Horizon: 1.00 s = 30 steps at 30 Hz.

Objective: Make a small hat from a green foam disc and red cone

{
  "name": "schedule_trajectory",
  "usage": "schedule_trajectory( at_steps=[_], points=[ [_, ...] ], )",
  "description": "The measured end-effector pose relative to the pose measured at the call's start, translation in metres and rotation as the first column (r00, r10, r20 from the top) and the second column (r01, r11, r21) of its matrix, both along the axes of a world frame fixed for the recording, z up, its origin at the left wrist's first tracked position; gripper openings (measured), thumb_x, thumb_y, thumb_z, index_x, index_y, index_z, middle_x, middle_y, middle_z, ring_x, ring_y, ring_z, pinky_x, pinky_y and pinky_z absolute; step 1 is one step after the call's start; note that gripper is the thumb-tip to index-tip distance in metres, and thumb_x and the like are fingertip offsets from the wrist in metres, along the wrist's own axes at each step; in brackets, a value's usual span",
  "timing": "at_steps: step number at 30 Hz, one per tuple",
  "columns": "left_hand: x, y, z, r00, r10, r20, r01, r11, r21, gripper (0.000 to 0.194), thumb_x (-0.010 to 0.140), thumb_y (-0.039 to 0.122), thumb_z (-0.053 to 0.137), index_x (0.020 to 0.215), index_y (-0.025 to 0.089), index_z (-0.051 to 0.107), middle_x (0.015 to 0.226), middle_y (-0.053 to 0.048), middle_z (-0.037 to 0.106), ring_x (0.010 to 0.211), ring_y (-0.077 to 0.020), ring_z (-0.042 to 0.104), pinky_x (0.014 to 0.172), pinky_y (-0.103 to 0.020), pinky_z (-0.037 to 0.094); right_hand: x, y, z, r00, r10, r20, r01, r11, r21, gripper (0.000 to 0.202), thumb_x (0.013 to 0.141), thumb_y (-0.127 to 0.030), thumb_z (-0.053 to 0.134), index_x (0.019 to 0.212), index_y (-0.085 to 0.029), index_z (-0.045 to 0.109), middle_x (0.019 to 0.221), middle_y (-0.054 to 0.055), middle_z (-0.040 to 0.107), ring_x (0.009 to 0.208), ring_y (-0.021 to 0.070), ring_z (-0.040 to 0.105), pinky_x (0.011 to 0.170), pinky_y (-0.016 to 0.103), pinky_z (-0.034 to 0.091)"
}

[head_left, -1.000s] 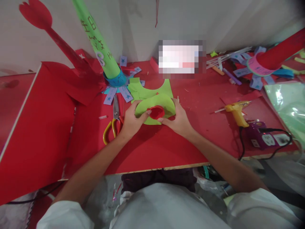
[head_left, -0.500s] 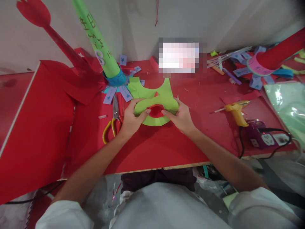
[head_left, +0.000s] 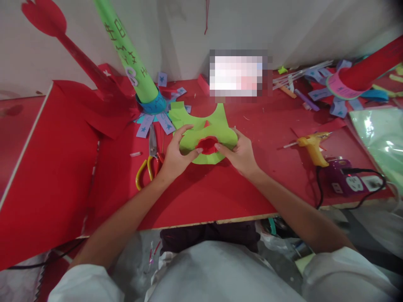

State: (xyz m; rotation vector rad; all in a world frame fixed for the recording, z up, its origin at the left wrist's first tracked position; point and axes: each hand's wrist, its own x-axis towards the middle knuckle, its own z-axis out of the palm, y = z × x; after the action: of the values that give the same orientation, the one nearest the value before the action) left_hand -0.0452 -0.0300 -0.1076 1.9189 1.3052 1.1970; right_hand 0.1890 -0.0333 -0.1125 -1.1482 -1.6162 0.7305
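Between my hands is a folded light-green paper piece (head_left: 208, 136) with a red paper part (head_left: 208, 145) at its middle. My left hand (head_left: 179, 153) grips its left side, fingers behind the green paper and thumb at the red part. On the right side my right hand (head_left: 242, 153) holds it the same way, the thumb touching the red edge. Behind the fold, a cut-out green sheet (head_left: 198, 112) with a curved notch lies on the table; whether it is one piece with the fold I cannot tell. Scissors (head_left: 153, 144) with yellow and red handles lie left of my left hand.
A yellow glue gun (head_left: 315, 149) rests beside a purple power socket box (head_left: 341, 178), cables trailing. Green (head_left: 126, 54) and red (head_left: 378, 67) paper tubes stand at the back. A large red board (head_left: 47, 176) leans at left; plastic packets (head_left: 380, 142) lie at right.
My left hand has shifted slightly right and opened its grip a little wider. The red part has turned slightly and shows more of its face.
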Motion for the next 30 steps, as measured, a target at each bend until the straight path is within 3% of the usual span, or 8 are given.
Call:
schedule_trajectory(
  at_steps=[6, 10, 12, 15, 19, 23, 28, 30],
  points=[
    [0.003, -0.002, -0.003, 1.0, 0.025, 0.017, -0.025, 1.0, 0.015, 0.079, 0.088, 0.075, 0.078, 0.145, 0.022, 0.059, 0.146, -0.015, 0.069, 0.137, -0.0322, 0.067, 0.117, -0.048, 0.056, 0.002, -0.004, 0.008, 0.982, -0.082, 0.168, 0.05, 0.981, 0.187, 0.047, 0.094, -0.056, 0.079, 0.129, -0.027, 0.067, 0.128, 0.013, 0.076, 0.123, 0.0367, 0.072, 0.105, 0.06, 0.061],
    [0.005, -0.007, -0.006, 1.0, 0.001, -0.027, -0.001, 1.0, 0.027, 0.077, 0.093, 0.077, 0.07, 0.146, 0.023, 0.058, 0.146, -0.014, 0.07, 0.135, -0.0304, 0.069, 0.114, -0.046, 0.059, 0.001, -0.008, 0.013, 0.981, -0.092, 0.17, 0.066, 0.987, 0.149, 0.058, 0.091, -0.062, 0.082, 0.135, -0.03, 0.064, 0.134, 0.011, 0.076, 0.128, 0.0376, 0.071, 0.114, 0.063, 0.056],
    [0.005, -0.008, -0.005, 0.998, -0.029, -0.048, 0.03, 0.999, 0.024, 0.074, 0.094, 0.075, 0.069, 0.146, 0.024, 0.058, 0.144, -0.013, 0.071, 0.133, -0.0298, 0.07, 0.112, -0.045, 0.06, 0.001, -0.009, 0.015, 0.988, -0.099, 0.121, 0.084, 0.989, 0.123, 0.054, 0.091, -0.062, 0.082, 0.131, -0.029, 0.066, 0.13, 0.009, 0.077, 0.123, 0.0356, 0.073, 0.109, 0.059, 0.058],
    [0.005, -0.009, -0.002, 0.997, -0.057, -0.056, 0.058, 0.998, 0.014, 0.071, 0.094, 0.07, 0.073, 0.145, 0.023, 0.06, 0.139, -0.012, 0.074, 0.128, -0.0294, 0.073, 0.108, -0.043, 0.062, 0.002, -0.007, 0.02, 0.994, -0.099, 0.052, 0.095, 0.993, 0.074, 0.037, 0.093, -0.058, 0.079, 0.112, -0.027, 0.072, 0.105, 0.005, 0.079, 0.097, 0.0275, 0.075, 0.086, 0.044, 0.063],
    [0.004, -0.009, 0.001, 0.997, -0.075, -0.029, 0.075, 0.997, -0.023, 0.055, 0.095, 0.063, 0.075, 0.131, 0.021, 0.068, 0.119, -0.009, 0.08, 0.108, -0.0257, 0.078, 0.097, -0.04, 0.064, 0.003, -0.005, 0.024, 0.996, -0.091, -0.004, 0.091, 0.995, 0.031, 0.032, 0.092, -0.054, 0.08, 0.089, -0.024, 0.071, 0.079, 0.0, 0.072, 0.07, 0.0186, 0.065, 0.064, 0.033, 0.053],
    [0.005, -0.008, 0.003, 0.998, -0.055, 0.039, 0.056, 0.998, -0.017, 0.051, 0.093, 0.069, 0.075, 0.112, 0.021, 0.071, 0.103, -0.006, 0.079, 0.093, -0.0227, 0.076, 0.088, -0.037, 0.064, 0.0, -0.007, 0.024, 0.997, -0.077, -0.012, 0.077, 0.995, 0.058, 0.024, 0.093, -0.047, 0.079, 0.09, -0.024, 0.072, 0.081, -0.001, 0.073, 0.071, 0.0178, 0.064, 0.066, 0.033, 0.053],
    [0.006, -0.007, 0.007, 0.993, -0.03, 0.116, 0.04, 0.996, -0.082, 0.056, 0.09, 0.075, 0.075, 0.11, 0.022, 0.074, 0.103, -0.007, 0.079, 0.096, -0.0237, 0.076, 0.09, -0.039, 0.065, -0.003, -0.01, 0.023, 0.999, -0.05, 0.01, 0.05, 0.998, 0.03, 0.026, 0.094, -0.048, 0.076, 0.086, -0.025, 0.069, 0.077, -0.001, 0.071, 0.071, 0.0181, 0.065, 0.07, 0.034, 0.055],
    [0.005, -0.007, 0.007, 0.993, -0.017, 0.121, 0.029, 0.995, -0.1, 0.053, 0.092, 0.072, 0.074, 0.108, 0.022, 0.075, 0.099, -0.006, 0.079, 0.09, -0.0219, 0.075, 0.083, -0.037, 0.064, -0.003, -0.009, 0.023, 0.999, -0.039, 0.002, 0.039, 0.999, 0.019, 0.026, 0.095, -0.048, 0.076, 0.086, -0.024, 0.069, 0.078, -0.001, 0.071, 0.072, 0.0182, 0.065, 0.07, 0.034, 0.055]
  ],
)
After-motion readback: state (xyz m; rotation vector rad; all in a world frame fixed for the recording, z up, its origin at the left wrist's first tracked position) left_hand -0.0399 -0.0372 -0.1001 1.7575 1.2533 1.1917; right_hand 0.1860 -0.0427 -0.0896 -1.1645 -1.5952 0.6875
